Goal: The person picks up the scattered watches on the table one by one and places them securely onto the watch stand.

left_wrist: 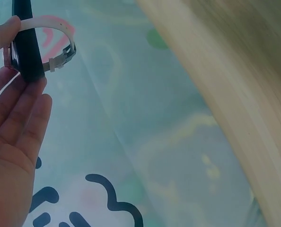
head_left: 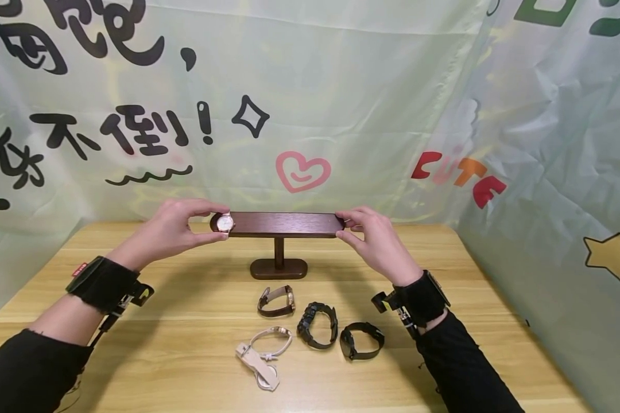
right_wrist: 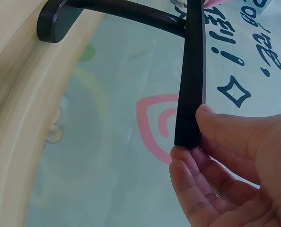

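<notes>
Surface (head_left: 181, 355): open room either side of the watch stand (head_left: 279, 250), back edge close behind it. Left hand (head_left: 171, 230): fingers pinching at stand's left end. Right hand (head_left: 376, 244): fingers gripping its right end. Left to go, in front of stand: pale watch (head_left: 258, 362), chunky black watch (head_left: 305, 325), plain black watch (head_left: 347, 344), brown watch (head_left: 276, 312). On stand: white watch (head_left: 225, 223), in left fingers, strap (left_wrist: 43, 22) looped round bar (head_left: 289, 223). One of five; reads early.

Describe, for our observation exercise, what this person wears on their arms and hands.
The left hand and right hand wear no gloves. Long black sleeves stop short of the wrists. Wide black fittings, the left band and right band, wrap both wrists, each carrying a small dark camera. The left one has a red tag, its lettering too small to read.
</notes>
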### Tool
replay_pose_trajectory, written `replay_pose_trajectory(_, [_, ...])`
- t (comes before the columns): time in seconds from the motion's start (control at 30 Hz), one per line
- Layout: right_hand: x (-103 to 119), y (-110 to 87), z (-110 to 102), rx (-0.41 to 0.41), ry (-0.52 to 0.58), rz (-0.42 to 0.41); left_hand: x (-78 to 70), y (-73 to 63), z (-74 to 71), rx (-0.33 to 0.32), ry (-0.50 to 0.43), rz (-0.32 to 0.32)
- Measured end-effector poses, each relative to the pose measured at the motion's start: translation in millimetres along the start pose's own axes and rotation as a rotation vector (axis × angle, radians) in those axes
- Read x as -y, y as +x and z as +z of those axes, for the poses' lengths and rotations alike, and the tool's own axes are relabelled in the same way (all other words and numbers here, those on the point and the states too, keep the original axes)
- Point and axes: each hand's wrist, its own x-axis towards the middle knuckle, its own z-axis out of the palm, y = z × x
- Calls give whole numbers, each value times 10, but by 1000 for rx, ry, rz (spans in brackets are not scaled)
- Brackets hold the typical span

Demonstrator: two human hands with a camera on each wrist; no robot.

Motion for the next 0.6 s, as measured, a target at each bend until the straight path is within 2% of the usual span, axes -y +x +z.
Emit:
replay_pose_trajectory(0.27, [13,0,-3,2,-2,9,-56,64,45,-8,18,28])
replay_pose_trajectory(0.6, [16,-4,3,0,-3,-2,-153,187,141,38,13,43])
